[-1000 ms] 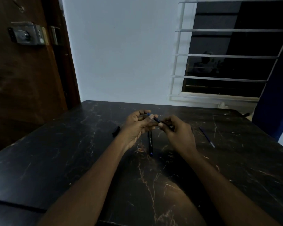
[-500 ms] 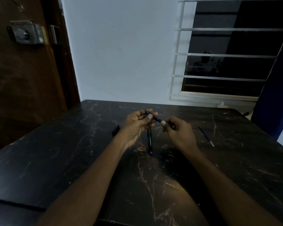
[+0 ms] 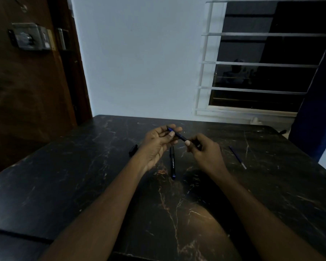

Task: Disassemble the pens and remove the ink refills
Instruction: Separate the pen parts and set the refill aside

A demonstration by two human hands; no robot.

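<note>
Your worktop (image 3: 83,185) is dark marble. Your left hand (image 3: 158,144) and right hand (image 3: 205,153) grip opposite ends of one pen (image 3: 178,136) above it. A second pen (image 3: 172,162) lies below; a refill (image 3: 237,157) lies right.

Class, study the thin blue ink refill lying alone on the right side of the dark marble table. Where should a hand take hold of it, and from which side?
Pinch the thin blue ink refill at mid-length, coming straight down from above. It lies flat on the dark marble table, so only its long sides offer a hold. It lies apart from everything else, and the right hand is nearer.
</note>
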